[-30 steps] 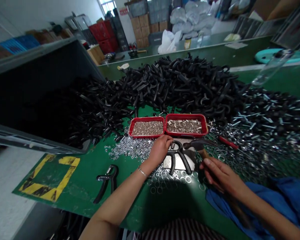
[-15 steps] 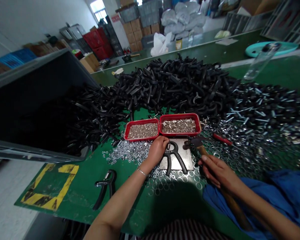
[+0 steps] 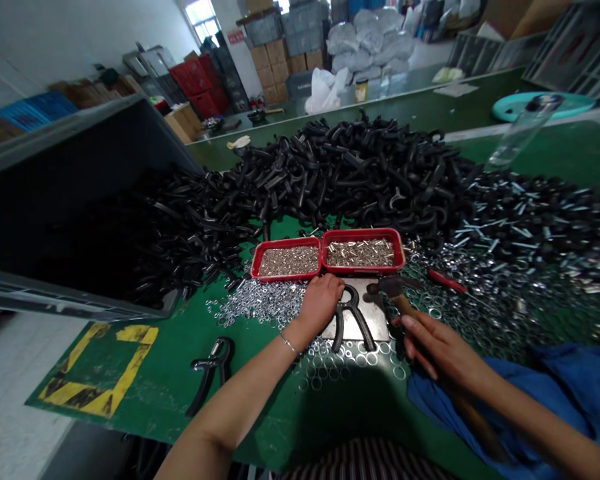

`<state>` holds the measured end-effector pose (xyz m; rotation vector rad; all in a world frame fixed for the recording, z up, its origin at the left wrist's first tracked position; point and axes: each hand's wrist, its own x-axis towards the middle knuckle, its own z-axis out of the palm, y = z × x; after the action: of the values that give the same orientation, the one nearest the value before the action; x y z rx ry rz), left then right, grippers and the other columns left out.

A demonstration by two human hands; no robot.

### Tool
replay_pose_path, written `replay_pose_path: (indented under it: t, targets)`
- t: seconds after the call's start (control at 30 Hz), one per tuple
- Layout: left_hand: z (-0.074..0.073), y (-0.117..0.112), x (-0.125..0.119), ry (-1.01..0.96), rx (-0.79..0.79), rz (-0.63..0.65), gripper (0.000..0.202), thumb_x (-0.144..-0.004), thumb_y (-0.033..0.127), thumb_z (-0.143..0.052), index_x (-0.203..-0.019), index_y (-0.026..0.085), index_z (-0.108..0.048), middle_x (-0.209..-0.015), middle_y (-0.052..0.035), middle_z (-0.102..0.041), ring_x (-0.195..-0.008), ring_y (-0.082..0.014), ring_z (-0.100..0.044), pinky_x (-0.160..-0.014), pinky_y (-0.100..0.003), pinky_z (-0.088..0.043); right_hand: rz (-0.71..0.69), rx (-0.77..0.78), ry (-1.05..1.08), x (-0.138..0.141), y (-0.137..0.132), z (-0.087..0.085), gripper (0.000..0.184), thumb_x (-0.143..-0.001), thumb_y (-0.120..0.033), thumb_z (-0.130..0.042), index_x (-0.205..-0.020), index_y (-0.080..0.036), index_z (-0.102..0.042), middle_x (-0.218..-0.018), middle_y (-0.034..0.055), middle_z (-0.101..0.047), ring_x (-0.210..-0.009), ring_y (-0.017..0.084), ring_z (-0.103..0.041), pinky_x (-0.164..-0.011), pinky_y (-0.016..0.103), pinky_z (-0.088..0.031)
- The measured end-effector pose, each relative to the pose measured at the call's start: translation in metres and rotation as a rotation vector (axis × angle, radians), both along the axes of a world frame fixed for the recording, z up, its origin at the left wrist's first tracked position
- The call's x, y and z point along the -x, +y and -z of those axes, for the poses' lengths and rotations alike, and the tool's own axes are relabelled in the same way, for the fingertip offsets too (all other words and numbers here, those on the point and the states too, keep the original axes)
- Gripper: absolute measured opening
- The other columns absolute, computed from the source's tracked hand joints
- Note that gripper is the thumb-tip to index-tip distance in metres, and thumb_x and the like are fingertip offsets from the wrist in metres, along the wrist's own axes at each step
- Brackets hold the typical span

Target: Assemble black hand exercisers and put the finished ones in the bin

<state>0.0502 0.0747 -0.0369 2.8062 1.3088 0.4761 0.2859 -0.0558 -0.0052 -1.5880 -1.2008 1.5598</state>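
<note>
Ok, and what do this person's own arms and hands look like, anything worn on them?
Both are ungloved: the left hand and the right hand. A thin, silvery bracelet circles the left wrist; none shows on the right. The forearms are bare, with no sleeves in view. Dark clothing with thin pale stripes shows at the bottom edge.

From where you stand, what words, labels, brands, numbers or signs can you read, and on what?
None can be read.
Red sign on the pillar: too small.
Dark grey crate beside the cartons: pale lettering, blurred.
Grey crate, far right: reddish marks, blurred.
</note>
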Motion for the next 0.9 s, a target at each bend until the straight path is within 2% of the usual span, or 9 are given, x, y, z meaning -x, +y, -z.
replay_pose_path:
  t: [0.13,0.23,0.3,0.37,0.5,0.6,0.7,0.8,0.9]
  targets:
    - [-0.007,-0.029,0.007,-0.216,0.010,-0.168,0.042,-0.095,0.047,-0.054,-0.120,0.012,-0.053,-0.116,-0.0138,-0.062,-0.109,-0.0266,-0.057,-0.095,-0.043,-0.046,-0.184,-0.207,-0.310,-0.008,0.020,-0.033,0.040,-0.096,-0.059,-0.042,-0.091,-0.022,-0.055,-0.066,-0.0007,-0.060,-0.054,0.015,-0.056,-0.050,0.025,-0.042]
    - [-0.011,-0.051,0.014,-0.164,0.032,-0.078,0.032,-0.099,0.042,-0.048,-0.115,0.015,-0.056,-0.114,-0.0118,-0.063,-0.109,-0.0266,-0.056,-0.097,-0.044,-0.043,-0.216,-0.427,-0.444,-0.002,0.040,-0.058,0.041,-0.100,-0.055,-0.035,-0.084,-0.022,-0.053,-0.065,0.0003,-0.060,-0.060,0.016,-0.057,-0.058,0.027,-0.043]
    - [-0.010,-0.059,0.017,-0.110,0.055,-0.005,0.032,-0.099,0.040,-0.046,-0.116,0.015,-0.057,-0.115,-0.0116,-0.063,-0.110,-0.0266,-0.055,-0.099,-0.044,-0.042,-0.206,-0.525,-0.489,0.009,0.054,-0.064,0.039,-0.101,-0.053,-0.034,-0.090,-0.022,-0.055,-0.070,0.0022,-0.063,-0.064,0.017,-0.059,-0.062,0.029,-0.043]
    - [-0.007,-0.062,0.019,-0.091,0.072,0.019,0.034,-0.100,0.039,-0.046,-0.119,0.013,-0.057,-0.116,-0.0122,-0.063,-0.112,-0.0263,-0.054,-0.100,-0.043,-0.042,-0.238,-0.521,-0.523,0.022,0.068,-0.060,0.037,-0.098,-0.055,-0.041,-0.093,-0.022,-0.057,-0.074,0.0044,-0.066,-0.065,0.019,-0.061,-0.064,0.030,-0.044]
    - [-0.003,-0.059,0.018,-0.073,0.087,0.011,0.036,-0.100,0.039,-0.044,-0.121,0.012,-0.056,-0.119,-0.0131,-0.062,-0.113,-0.0269,-0.053,-0.103,-0.043,-0.040,-0.403,-0.364,-0.426,0.034,0.088,-0.044,0.041,-0.092,-0.061,-0.049,-0.080,-0.023,-0.062,-0.064,0.0027,-0.063,-0.054,0.018,-0.057,-0.057,0.030,-0.045]
    - [-0.004,-0.058,0.016,-0.091,0.105,-0.001,0.035,-0.100,0.038,-0.045,-0.121,0.012,-0.057,-0.118,-0.0127,-0.062,-0.114,-0.0271,-0.053,-0.103,-0.043,-0.040,-0.341,-0.385,-0.354,0.031,0.091,-0.037,0.046,-0.095,-0.062,-0.042,-0.087,-0.023,-0.063,-0.061,0.0010,-0.061,-0.055,0.017,-0.057,-0.056,0.029,-0.045]
    - [-0.009,-0.061,0.017,-0.115,0.128,-0.016,0.033,-0.099,0.038,-0.046,-0.119,0.014,-0.057,-0.116,-0.0123,-0.062,-0.112,-0.0269,-0.053,-0.101,-0.043,-0.041,-0.307,-0.356,-0.430,0.025,0.090,-0.035,0.047,-0.090,-0.066,-0.048,-0.082,-0.022,-0.062,-0.061,0.0011,-0.060,-0.055,0.017,-0.055,-0.056,0.029,-0.044]
    - [-0.016,-0.069,0.017,-0.123,0.124,-0.120,0.034,-0.097,0.045,-0.050,-0.111,0.015,-0.058,-0.110,-0.0128,-0.062,-0.106,-0.0285,-0.055,-0.094,-0.046,-0.043,-0.378,-0.290,-0.401,0.018,0.087,-0.035,0.049,-0.092,-0.066,-0.044,-0.072,-0.023,-0.056,-0.053,-0.0010,-0.055,-0.047,0.015,-0.050,-0.050,0.028,-0.039]
    - [-0.018,-0.078,0.009,-0.066,0.135,-0.263,0.043,-0.091,0.055,-0.056,-0.102,0.013,-0.059,-0.097,-0.0148,-0.063,-0.095,-0.0310,-0.058,-0.085,-0.048,-0.046,-0.312,-0.377,-0.407,0.015,0.085,-0.034,0.047,-0.093,-0.064,-0.043,-0.079,-0.023,-0.060,-0.057,-0.0004,-0.057,-0.053,0.016,-0.054,-0.053,0.027,-0.040]
